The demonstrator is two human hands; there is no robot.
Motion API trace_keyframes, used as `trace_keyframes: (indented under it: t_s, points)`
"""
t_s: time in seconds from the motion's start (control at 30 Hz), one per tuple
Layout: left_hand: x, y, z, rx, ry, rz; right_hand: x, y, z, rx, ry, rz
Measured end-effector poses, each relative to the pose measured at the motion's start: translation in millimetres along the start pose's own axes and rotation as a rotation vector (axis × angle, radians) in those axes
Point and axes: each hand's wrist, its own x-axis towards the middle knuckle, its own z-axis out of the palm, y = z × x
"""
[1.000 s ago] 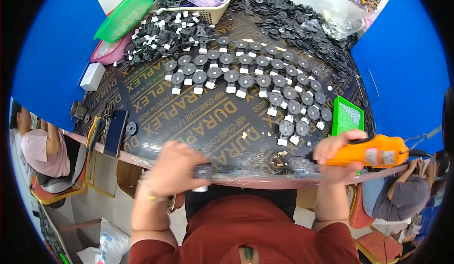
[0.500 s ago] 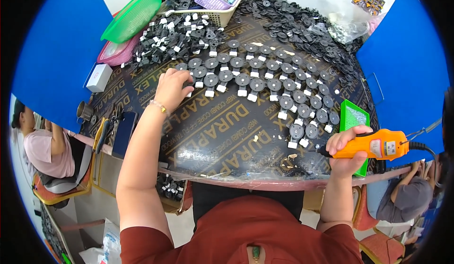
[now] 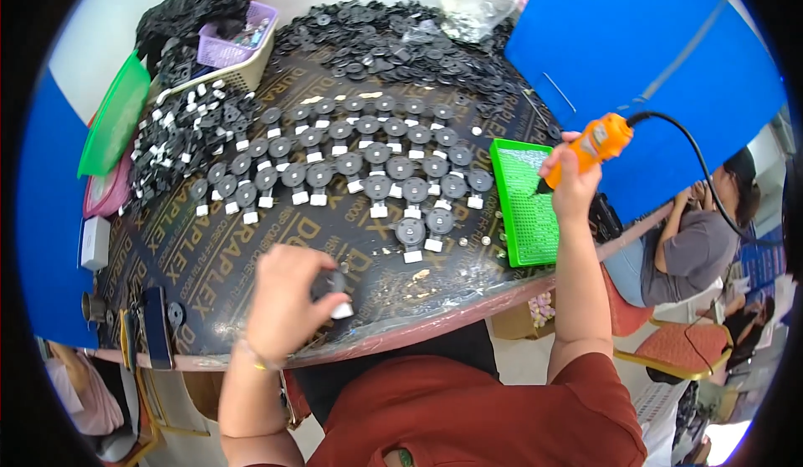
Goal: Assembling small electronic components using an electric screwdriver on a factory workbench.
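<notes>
Your left hand is curled around a black round part with a white block, pressing it to the near edge of the worktop. Your right hand grips the orange power screwdriver firmly, its tip over the green screw tray, right of the rows of assembled parts.

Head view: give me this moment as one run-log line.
left hand: holds black-and-white part near table edge | right hand: grips orange electric screwdriver, tip over green tray | rows of parts behind
</notes>
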Motion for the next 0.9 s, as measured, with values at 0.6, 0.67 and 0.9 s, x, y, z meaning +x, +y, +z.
trace_keyframes:
  t_s: [0.6,0.67,0.9]
  points:
    - [5,26,78,-0.115,-0.024,-0.055,-1,34,1,0.076,-0.027,-0.001]
    - [4,24,81,-0.106,-0.027,-0.053,0,34,1,0.072,-0.029,0.003]
    - [2,23,77,-0.106,-0.001,-0.044,-6,4,13,0.214,0.008,-0.116]
